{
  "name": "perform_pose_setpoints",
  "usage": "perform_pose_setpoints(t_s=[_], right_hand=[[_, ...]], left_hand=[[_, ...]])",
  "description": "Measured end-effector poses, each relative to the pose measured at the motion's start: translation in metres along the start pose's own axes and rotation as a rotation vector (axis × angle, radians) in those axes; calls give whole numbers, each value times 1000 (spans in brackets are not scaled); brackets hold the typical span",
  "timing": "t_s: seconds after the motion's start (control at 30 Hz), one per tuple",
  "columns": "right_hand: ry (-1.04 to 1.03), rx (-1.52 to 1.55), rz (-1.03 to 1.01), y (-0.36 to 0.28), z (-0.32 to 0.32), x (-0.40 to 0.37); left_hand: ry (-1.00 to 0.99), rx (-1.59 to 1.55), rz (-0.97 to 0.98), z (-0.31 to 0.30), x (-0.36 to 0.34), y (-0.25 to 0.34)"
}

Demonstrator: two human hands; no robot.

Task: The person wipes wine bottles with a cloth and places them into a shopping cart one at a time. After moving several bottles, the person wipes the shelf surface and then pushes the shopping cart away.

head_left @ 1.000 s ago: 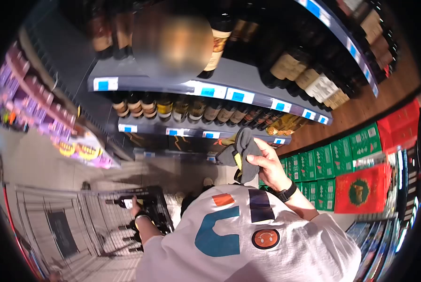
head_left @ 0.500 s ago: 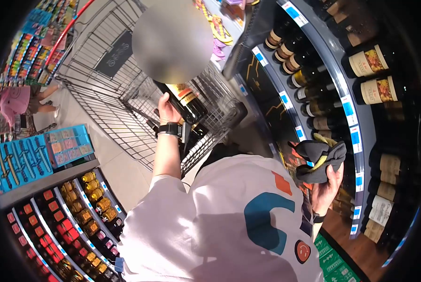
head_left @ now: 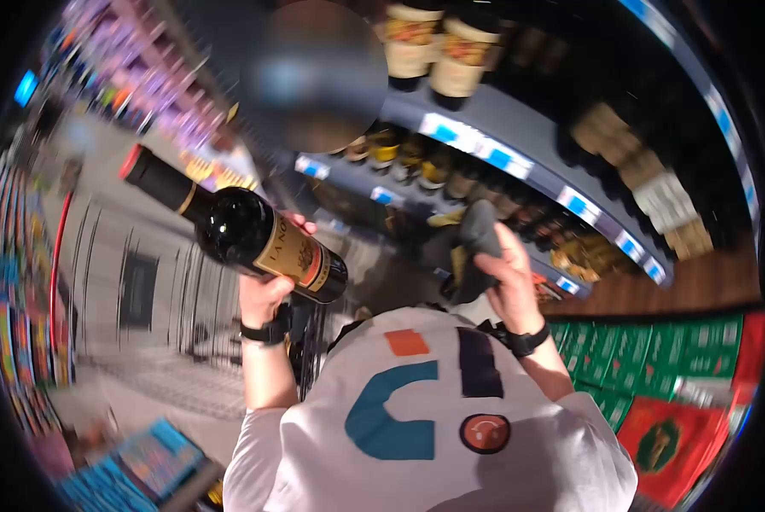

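My left hand [head_left: 267, 294] is wrapped round the lower body of a dark wine bottle [head_left: 237, 226] with a red-topped black neck and a tan and red label. The bottle leans, its neck pointing up and to the left, its base toward my chest. Fingertips show behind it and the thumb lies over the label's lower edge. In my right hand [head_left: 510, 273] is a bunched dark grey cloth item [head_left: 476, 243] with yellow trim, perhaps a glove. That hand is in front of the wine shelf, its fingers closed around the fabric.
A wire shopping cart [head_left: 177, 299] stands left, below the bottle. Shelves [head_left: 536, 166] of wine bottles with blue and white price tags curve across the upper right. Green cartons [head_left: 681, 350] and a red box [head_left: 672, 444] sit at lower right. A blue display [head_left: 139, 465] is at lower left.
My view has swung right toward the shelves, blurring the surroundings. The bottle has come up closer to me and its neck now points left. The cloth stays in my right hand.
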State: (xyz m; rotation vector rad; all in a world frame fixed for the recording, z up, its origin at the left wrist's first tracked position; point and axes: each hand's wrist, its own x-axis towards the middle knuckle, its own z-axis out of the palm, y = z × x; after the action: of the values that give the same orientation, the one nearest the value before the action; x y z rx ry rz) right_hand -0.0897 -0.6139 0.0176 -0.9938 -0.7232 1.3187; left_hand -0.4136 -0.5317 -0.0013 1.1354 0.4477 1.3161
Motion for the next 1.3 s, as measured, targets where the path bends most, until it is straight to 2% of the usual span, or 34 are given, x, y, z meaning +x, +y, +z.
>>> perform_pose_setpoints(t_s=[0.07, 0.13, 0.17, 0.23, 0.3, 0.37, 0.43, 0.53, 0.57, 0.63, 0.77, 0.87, 1.0, 1.1, 1.13, 1.23, 1.3], right_hand=[[-73, 98, 8, -15, -5, -11], [-20, 74, -50, -20, -20, -21], [10, 50, -82, -23, -27, -26], [98, 56, -121, -26, -43, -37], [173, 51, -171, -28, -57, -49], [238, 29, -233, -33, -69, -59], [337, 58, -251, -34, -83, -71], [473, 33, -321, -38, -95, -85], [493, 36, -341, -38, -101, -89], [532, 43, -380, -38, -114, -97], [576, 161, -416, -43, -128, -107], [568, 168, -426, -49, -134, -104], [541, 158, -410, -51, -141, -92], [533, 157, -397, -50, -143, -80], [503, 158, -395, -48, -146, -77], [483, 151, -362, -51, -143, -68], [474, 159, -351, -51, -143, -63]], left_hand=[[-114, 88, 62, 39, 33, -1], [-246, 80, 155, 77, 66, -9], [-288, 30, 129, 103, 83, -7], [-251, 168, 312, 140, 118, -24], [-259, 170, 162, 170, 144, -35], [-329, 439, 333, 205, 175, -42], [-382, 357, 276, 229, 206, -66], [-457, 7, 204, 269, 236, -101], [-459, -58, 241, 276, 246, -118], [-434, 54, 130, 287, 255, -127], [-437, 204, 73, 282, 289, -172], [-439, 226, -78, 286, 304, -181], [-556, 205, -198, 286, 331, -191], [-605, 179, -407, 282, 351, -189], [-664, 142, -386, 284, 351, -183], [-606, 176, -500, 280, 356, -182], [-570, 369, -413, 281, 349, -181]])
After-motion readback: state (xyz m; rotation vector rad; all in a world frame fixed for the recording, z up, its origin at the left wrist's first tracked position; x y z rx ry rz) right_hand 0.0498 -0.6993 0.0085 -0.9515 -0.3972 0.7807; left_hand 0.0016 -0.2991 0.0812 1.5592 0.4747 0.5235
